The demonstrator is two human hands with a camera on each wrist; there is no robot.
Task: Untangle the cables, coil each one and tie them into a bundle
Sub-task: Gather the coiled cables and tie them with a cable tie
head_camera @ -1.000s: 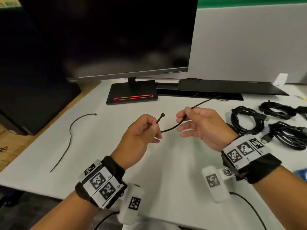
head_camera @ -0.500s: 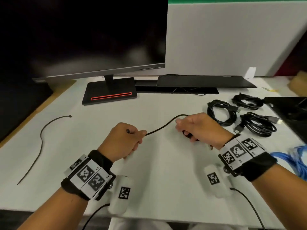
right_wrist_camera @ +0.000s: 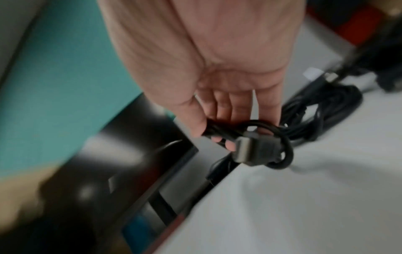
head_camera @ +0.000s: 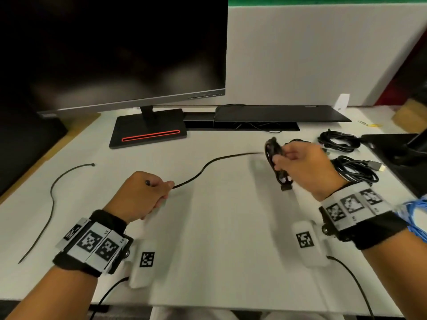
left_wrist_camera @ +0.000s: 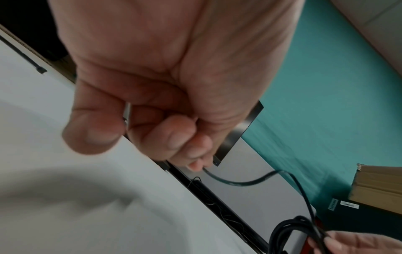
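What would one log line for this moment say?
left hand: grips black zip tie | right hand: holds coiled black cable | tie: unfastened

The head view looks forward and down from above at the white surface (head_camera: 208,227), with both hands in front. The left wrist view looks very close along the left hand (left_wrist_camera: 165,89) toward the monitor (left_wrist_camera: 243,134). The right wrist view looks close along the right hand (right_wrist_camera: 217,77). All views share the surface; the head and left wrist views also share the coiled cable (head_camera: 275,162).
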